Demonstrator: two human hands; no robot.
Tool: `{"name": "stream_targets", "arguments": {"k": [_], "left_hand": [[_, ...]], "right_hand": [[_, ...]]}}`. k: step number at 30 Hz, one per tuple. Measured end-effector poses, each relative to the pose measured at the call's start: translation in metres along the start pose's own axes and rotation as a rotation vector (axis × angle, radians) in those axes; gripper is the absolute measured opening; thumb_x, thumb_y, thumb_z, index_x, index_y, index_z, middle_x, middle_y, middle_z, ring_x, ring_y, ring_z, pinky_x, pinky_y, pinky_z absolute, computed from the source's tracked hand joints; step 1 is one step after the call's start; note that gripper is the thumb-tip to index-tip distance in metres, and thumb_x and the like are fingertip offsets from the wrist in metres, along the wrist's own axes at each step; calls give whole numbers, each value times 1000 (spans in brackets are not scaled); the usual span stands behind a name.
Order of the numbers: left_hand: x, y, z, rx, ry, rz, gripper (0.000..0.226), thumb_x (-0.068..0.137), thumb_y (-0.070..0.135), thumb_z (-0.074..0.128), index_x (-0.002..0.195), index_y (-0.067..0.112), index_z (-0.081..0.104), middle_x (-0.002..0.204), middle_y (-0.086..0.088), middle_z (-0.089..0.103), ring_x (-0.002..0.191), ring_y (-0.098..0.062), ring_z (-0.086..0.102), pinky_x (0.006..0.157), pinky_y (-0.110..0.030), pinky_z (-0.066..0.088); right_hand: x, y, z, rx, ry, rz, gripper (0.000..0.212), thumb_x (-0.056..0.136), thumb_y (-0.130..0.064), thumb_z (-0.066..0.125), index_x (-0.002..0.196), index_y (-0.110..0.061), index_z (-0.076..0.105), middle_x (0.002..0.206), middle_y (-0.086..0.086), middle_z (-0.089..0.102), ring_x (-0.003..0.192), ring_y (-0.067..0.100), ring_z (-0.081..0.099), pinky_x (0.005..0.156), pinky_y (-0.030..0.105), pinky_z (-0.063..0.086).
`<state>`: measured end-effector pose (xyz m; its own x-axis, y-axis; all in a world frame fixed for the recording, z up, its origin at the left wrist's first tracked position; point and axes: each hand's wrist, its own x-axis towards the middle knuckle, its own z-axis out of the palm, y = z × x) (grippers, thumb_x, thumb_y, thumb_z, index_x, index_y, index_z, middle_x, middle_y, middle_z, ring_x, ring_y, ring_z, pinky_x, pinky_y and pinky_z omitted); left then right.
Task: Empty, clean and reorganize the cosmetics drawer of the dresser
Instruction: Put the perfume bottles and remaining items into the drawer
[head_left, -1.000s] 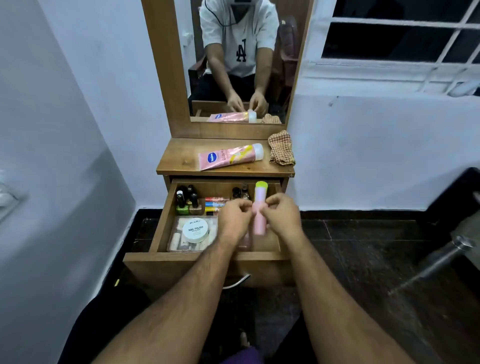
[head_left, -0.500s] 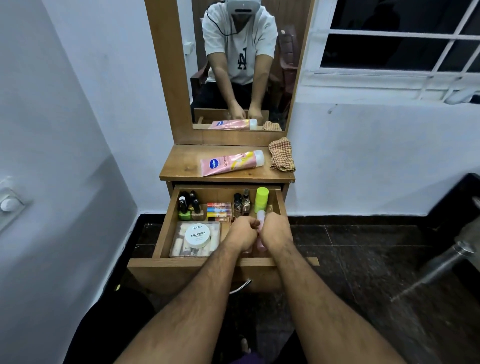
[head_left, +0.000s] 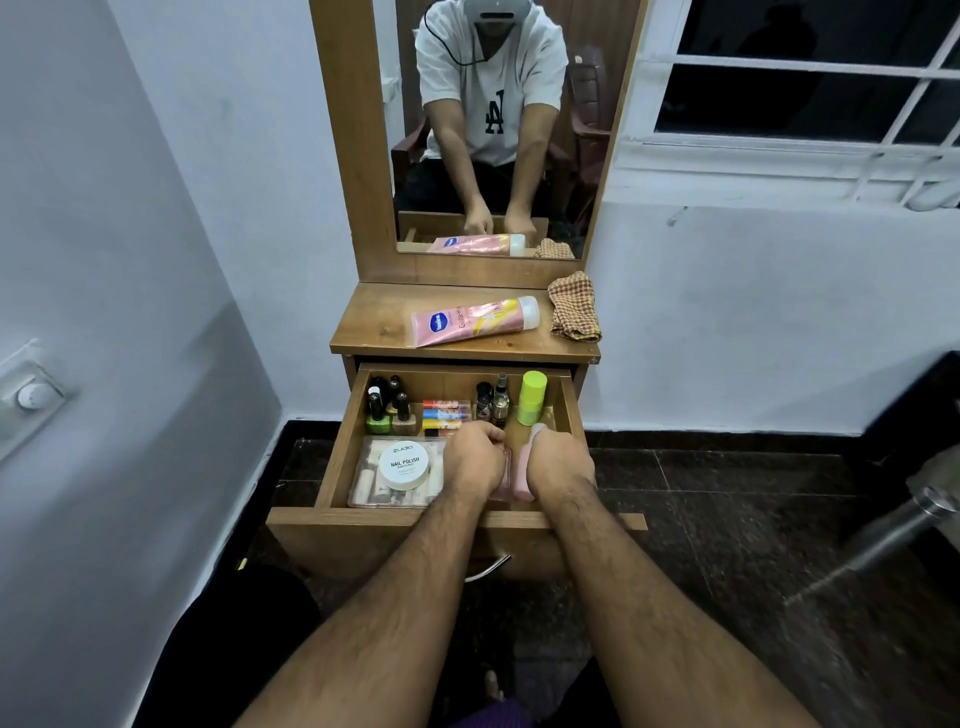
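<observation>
Both hands have dropped from above the drawer (head_left: 340, 457) down into its right half, at centre frame. A second ago they held the pink bottle with its lime-green cap raised; now the right hand (head_left: 558, 467) is wrapped round a pink bottle (head_left: 521, 480) lying low near the drawer front, while a lime-green capped bottle (head_left: 532, 397) stands at the back right. The left hand (head_left: 475, 457) is curled beside it; whether it grips anything I cannot tell. Judging by this, items are being arranged inside. The lotion tube (head_left: 475, 322) and checked cloth (head_left: 574, 314) lie on the surface above
</observation>
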<state>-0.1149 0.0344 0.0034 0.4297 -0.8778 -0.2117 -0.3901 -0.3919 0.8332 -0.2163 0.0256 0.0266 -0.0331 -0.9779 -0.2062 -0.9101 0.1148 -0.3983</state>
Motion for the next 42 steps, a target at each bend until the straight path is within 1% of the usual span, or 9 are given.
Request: {"name": "stream_targets", "arguments": {"k": [2,4,8,13,17,23,28,36,42], "left_hand": [[-1,1,-2,69,24,3,22,91,10,60,105,19,75,112,-3,72,104,-23,66,79,-21,46],[-1,1,-3,112,32,-1,25,92,9,59,111,18,73,117,-3,70,107,-23,64,75,-21,41],[0,1,-3,185,-11,-21,28,90,9,62,114,20,72,119,-4,70,109,-24,64,81,-24,46],[-2,1,-3,207,-16,-24,27,90,12,65,115,20,72,118,-4,70,107,-23,64,77,-23,45],[-3,2,-3,208,-21,-29,26,90,11,64,114,20,73,116,-3,71,105,-22,65,79,-25,48],[-3,3,-4,239,-23,-14,29,90,9,63,116,21,71,119,-1,69,107,-20,63,83,-28,51],[-4,5,-5,246,-8,-13,29,90,7,63,112,23,72,118,-1,70,106,-20,64,85,-28,52],[-8,8,-7,241,-5,-12,28,93,11,61,117,21,71,119,-2,69,107,-21,63,82,-28,50],[-10,10,-10,106,125,55,20,92,19,64,109,20,73,113,1,72,105,-18,64,85,-25,47]], "right_hand": [[5,-2,1,-154,15,-54,24,101,-18,47,118,-10,62,103,7,67,83,20,64,61,27,48],[4,-5,0,-262,-1,-113,24,101,-21,48,115,-11,65,109,7,70,97,23,67,75,32,53],[7,-2,3,-286,5,-151,23,101,-24,50,116,-14,64,107,6,70,96,23,66,76,34,54],[10,0,7,-290,13,-179,25,100,-26,53,120,-14,61,108,8,69,97,25,66,81,37,57],[13,3,10,-289,35,-191,23,100,-25,52,117,-13,62,106,7,70,95,25,67,80,36,58],[17,2,16,-258,50,-205,24,99,-31,51,110,-14,64,89,2,66,77,19,62,68,32,56],[19,5,17,-257,35,-211,25,94,-27,59,115,-14,64,96,5,70,85,22,66,76,37,59],[17,4,18,-212,47,-219,24,95,-31,56,111,-15,65,92,4,70,84,21,66,78,39,60],[4,3,-2,6,196,-200,18,92,-30,62,102,-19,73,96,2,72,84,20,62,70,29,49]]}}
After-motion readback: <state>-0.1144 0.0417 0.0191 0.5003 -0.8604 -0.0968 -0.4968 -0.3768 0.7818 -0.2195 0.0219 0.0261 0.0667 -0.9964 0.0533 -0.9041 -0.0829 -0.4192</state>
